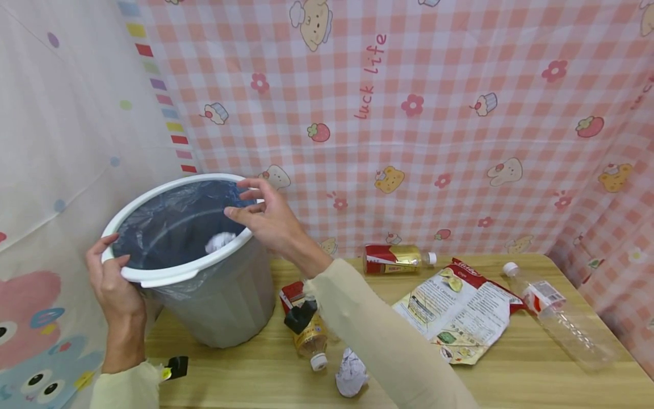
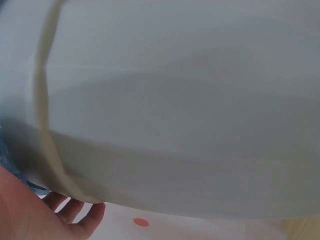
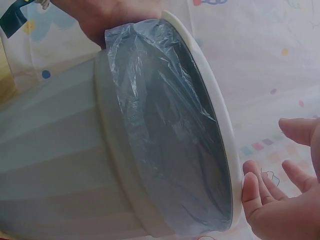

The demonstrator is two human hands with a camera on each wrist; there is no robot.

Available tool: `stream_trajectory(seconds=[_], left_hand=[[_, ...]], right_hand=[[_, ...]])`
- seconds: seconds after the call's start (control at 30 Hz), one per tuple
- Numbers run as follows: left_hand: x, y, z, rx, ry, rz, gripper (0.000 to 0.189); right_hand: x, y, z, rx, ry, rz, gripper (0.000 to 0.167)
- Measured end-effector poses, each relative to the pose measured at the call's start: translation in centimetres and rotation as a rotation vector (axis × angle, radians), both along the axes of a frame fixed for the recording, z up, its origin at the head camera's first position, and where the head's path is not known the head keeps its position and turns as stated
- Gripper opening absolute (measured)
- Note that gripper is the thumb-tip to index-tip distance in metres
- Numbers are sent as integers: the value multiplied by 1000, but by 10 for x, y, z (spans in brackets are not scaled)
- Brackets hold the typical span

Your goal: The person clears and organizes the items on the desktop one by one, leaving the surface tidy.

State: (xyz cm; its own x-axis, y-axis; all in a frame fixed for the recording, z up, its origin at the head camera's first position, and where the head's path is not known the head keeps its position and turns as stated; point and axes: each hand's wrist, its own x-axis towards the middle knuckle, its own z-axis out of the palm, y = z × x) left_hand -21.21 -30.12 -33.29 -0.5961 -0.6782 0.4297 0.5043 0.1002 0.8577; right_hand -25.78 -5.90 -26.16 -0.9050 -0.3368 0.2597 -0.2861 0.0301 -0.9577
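A grey trash can (image 1: pixel 230 301) with a white rim (image 1: pixel 168 274) and a thin translucent liner (image 3: pixel 165 125) stands at the left of the table. Inside it, a crumpled white paper ball (image 1: pixel 221 241) shows. My left hand (image 1: pixel 114 289) holds the rim at its left side; its curved fingers also appear in the left wrist view, against the can. On the opposite side, my right hand (image 1: pixel 271 218) is at the rim with its fingers spread and nothing held between them. In the right wrist view, a fingertip touches the rim or lies very close to it.
Right of the can lie a red-labelled bottle (image 1: pixel 309 335), partly behind the right sleeve, and a paper ball (image 1: pixel 351 373). Farther right are another red-labelled bottle (image 1: pixel 393 259), a chip bag (image 1: pixel 467 312) and a clear bottle (image 1: pixel 567 324). A patterned curtain (image 1: pixel 434 125) hangs behind.
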Motion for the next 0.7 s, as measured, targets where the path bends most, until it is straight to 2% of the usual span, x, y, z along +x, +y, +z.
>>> stream_trajectory(seconds=[0.37, 0.7], left_hand=[[-1, -2, -1, -1, -26, 7, 40], [0, -1, 0, -5, -43, 16, 41]], right_hand=[[-1, 4, -4, -10, 6, 42, 50], [0, 7, -5, -25, 30, 57, 45]])
